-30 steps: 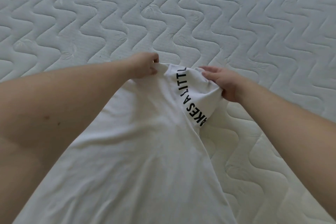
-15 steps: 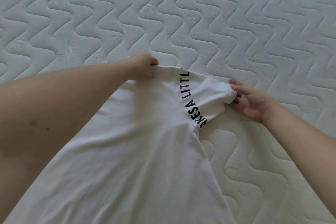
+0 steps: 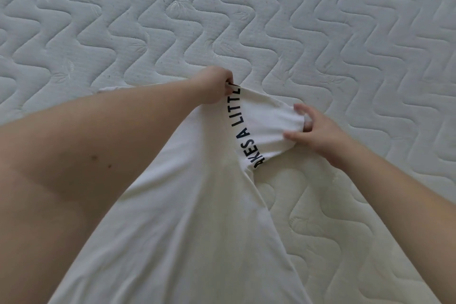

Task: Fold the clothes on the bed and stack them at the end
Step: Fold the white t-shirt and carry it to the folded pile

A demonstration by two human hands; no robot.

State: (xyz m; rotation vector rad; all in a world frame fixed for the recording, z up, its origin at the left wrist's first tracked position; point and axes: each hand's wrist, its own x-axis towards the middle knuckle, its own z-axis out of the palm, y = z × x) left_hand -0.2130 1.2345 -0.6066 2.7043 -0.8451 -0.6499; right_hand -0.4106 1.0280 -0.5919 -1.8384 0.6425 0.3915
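A white T-shirt [image 3: 187, 217] with black lettering lies spread on the mattress, running from the bottom of the view up to the middle. My left hand [image 3: 214, 84] pinches its far edge right by the lettering. At the far right corner, my right hand [image 3: 313, 131] pinches a turned-over flap of the same shirt between thumb and fingers. My left forearm covers the shirt's left part.
The quilted white mattress [image 3: 320, 32] with a wavy stitched pattern fills the rest of the view, beyond and to the right of the shirt. No other clothes show.
My right hand has drawn the shirt's flap out to the right and taken a new pinch on its corner. My left hand has kept its grip on the far edge.
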